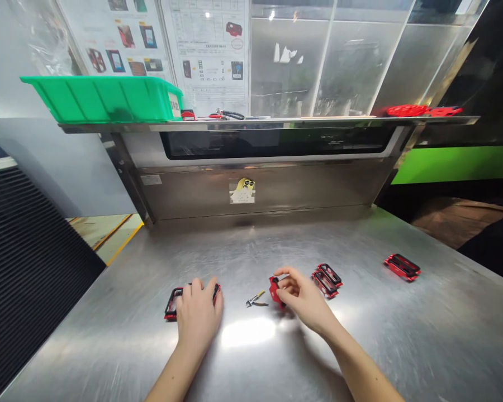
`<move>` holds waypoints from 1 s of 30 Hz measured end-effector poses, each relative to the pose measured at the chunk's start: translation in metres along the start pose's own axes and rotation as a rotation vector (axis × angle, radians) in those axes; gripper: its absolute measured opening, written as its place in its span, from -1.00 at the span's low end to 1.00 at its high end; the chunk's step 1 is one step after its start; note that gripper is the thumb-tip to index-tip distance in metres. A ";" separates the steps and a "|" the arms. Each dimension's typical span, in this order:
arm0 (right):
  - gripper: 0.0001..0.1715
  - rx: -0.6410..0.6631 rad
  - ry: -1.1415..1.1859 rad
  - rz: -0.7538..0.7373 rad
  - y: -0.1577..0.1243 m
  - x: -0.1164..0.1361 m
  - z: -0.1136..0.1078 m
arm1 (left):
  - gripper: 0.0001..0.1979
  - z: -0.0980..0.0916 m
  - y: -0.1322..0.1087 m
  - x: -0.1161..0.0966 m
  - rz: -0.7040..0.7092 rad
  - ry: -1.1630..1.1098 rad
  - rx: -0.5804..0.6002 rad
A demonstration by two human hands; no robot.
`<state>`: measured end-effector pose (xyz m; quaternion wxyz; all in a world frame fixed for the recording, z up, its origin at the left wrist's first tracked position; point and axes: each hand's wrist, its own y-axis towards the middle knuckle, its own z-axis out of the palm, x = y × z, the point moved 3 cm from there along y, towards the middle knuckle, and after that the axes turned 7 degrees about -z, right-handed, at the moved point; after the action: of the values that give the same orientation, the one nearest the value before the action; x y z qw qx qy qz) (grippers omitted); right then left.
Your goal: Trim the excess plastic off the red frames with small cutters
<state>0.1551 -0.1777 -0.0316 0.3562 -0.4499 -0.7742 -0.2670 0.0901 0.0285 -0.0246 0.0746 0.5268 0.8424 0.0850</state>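
The left hand is gripping a rectangular red-and-black frame, its curved fingers slightly apart across the frame, on the brushed stainless-steel table. The right hand is pinching a small glossy red part between thumb and fingers. A slim metal hand tool is lying between the hands. Two stacked red-and-black frames are sitting just beside the right hand, while a ribbed green plastic bin is standing on the steel shelf.

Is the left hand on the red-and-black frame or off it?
On it: the left hand covers most of the red-and-black frame, which shows only around the hand's edges.
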 end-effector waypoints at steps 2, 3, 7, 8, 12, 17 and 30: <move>-0.67 0.043 0.469 -0.029 -0.002 0.002 0.011 | -0.75 0.001 0.001 0.000 0.005 -0.009 -0.021; -0.62 0.072 0.682 -0.035 -0.004 0.003 0.015 | -0.77 0.002 0.001 0.001 0.003 -0.013 -0.031; -0.49 0.160 1.023 -0.017 -0.010 0.006 0.025 | -0.78 0.003 0.002 0.006 -0.045 -0.020 -0.082; -0.48 0.168 1.049 -0.009 -0.011 0.007 0.026 | -0.77 0.003 0.003 0.008 -0.056 -0.022 -0.094; -0.46 0.201 1.108 0.000 -0.013 0.013 0.028 | -0.73 0.004 0.002 0.008 -0.041 -0.097 -0.153; -0.44 0.252 1.106 -0.019 -0.016 0.017 0.032 | -0.62 0.006 -0.010 -0.006 0.251 -0.755 0.036; -0.58 0.226 0.986 -0.022 -0.019 0.021 0.041 | -0.55 0.020 -0.041 -0.039 0.069 -1.470 0.715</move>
<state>0.1179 -0.1458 -0.0416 0.7232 -0.2207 -0.5425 -0.3661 0.0753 -0.0231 -0.0523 0.4327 0.4658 0.5380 -0.5535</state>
